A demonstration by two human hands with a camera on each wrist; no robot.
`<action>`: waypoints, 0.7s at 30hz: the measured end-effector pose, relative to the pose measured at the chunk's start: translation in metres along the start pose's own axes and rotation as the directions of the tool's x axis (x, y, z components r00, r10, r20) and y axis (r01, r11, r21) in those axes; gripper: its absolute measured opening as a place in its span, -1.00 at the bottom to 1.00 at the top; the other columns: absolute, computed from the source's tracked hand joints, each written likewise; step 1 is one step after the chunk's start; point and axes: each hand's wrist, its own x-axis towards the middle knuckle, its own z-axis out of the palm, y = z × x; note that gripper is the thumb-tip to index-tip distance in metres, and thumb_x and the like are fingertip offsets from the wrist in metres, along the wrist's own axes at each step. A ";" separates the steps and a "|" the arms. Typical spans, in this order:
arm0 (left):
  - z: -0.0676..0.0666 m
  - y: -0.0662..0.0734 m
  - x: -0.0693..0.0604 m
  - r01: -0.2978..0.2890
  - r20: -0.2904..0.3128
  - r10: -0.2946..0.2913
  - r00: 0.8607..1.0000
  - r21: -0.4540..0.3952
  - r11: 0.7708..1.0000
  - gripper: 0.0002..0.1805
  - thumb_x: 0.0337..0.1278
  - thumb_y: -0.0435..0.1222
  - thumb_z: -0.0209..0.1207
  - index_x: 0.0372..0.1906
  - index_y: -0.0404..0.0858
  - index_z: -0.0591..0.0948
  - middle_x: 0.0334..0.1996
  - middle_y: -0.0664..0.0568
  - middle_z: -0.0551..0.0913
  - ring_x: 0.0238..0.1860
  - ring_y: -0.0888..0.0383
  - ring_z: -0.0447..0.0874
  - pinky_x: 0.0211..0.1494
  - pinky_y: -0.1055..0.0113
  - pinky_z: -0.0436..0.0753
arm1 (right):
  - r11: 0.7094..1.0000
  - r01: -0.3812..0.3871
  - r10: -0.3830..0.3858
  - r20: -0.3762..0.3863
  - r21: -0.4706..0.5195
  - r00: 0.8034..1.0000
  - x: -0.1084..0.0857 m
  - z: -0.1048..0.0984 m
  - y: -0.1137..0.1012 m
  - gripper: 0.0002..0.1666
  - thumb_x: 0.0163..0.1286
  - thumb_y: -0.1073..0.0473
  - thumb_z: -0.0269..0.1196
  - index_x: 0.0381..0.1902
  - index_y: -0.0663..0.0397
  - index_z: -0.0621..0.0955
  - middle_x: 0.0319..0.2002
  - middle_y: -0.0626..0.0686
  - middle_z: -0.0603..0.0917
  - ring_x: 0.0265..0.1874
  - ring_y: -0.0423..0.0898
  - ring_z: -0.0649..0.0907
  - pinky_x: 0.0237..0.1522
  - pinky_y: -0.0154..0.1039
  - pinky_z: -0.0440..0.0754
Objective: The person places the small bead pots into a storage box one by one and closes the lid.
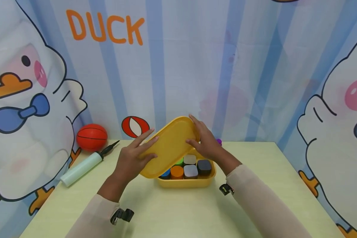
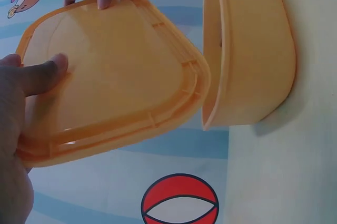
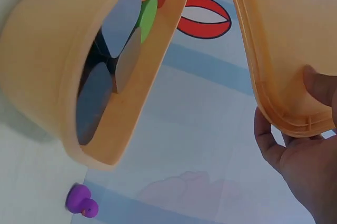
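Both hands hold a flat yellow lid, tilted with its right end raised. The left hand grips its lower left end, the thumb lying on the inner face. At the raised end the right hand pinches the rim, fingers behind and thumb in front. Below and behind the lid stands a yellow box, apart from it in the wrist views. Several coloured pieces lie inside, among them an orange round one, a white one and a dark one. The lid hides the box's left part.
On the left of the table lie a red ball and a pale green hand pump with a black nozzle. Behind the box, a small purple duck sits by the table's back edge. A printed curtain hangs behind.
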 end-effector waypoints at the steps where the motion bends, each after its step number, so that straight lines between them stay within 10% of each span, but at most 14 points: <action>1: 0.000 0.000 0.001 0.002 -0.003 -0.002 1.000 0.013 1.000 -0.23 -0.06 -0.30 0.67 0.38 -0.09 0.74 0.45 -0.13 0.66 -0.13 -0.07 0.93 -0.16 0.16 0.88 | 1.000 -0.012 0.012 -0.001 0.001 1.000 -0.001 0.000 0.001 0.05 0.60 0.18 0.37 0.82 -0.17 0.05 0.66 0.24 0.33 0.60 0.31 0.44 0.61 0.31 0.43; 7: -0.005 0.000 0.004 0.055 0.006 -0.055 0.998 -0.060 0.997 -0.55 0.12 -0.45 0.57 0.15 -0.12 0.87 0.37 -0.19 0.66 -0.38 0.01 0.77 -0.29 0.19 0.85 | 0.998 -0.066 0.066 -0.047 0.002 0.997 -0.008 -0.001 0.011 -0.25 0.61 0.23 0.34 0.61 0.20 0.31 0.39 0.29 0.53 0.29 0.27 0.61 0.42 0.23 0.62; 17: -0.010 -0.001 -0.004 0.196 0.067 -0.184 0.981 -0.280 0.940 -0.23 0.19 -0.45 0.54 0.53 -0.17 0.60 0.55 -0.22 0.47 0.26 -0.24 0.77 0.10 0.01 0.85 | 0.997 -0.072 0.072 -0.058 0.004 0.996 -0.026 -0.008 0.022 -0.59 0.71 0.21 0.19 0.31 0.29 0.34 0.00 0.26 0.58 -0.05 0.17 0.70 0.01 0.06 0.71; 21: -0.015 0.001 -0.003 0.379 0.203 -0.336 0.920 -0.239 0.894 -0.10 0.41 -0.20 0.45 0.73 -0.10 0.31 0.61 -0.23 0.44 0.36 -0.30 0.69 0.17 -0.17 0.83 | 1.000 0.000 -0.003 -0.123 -0.025 0.992 -0.029 -0.010 0.025 -0.63 0.69 0.25 0.18 0.28 0.31 0.36 -0.05 0.25 0.62 -0.05 0.20 0.74 0.00 0.10 0.73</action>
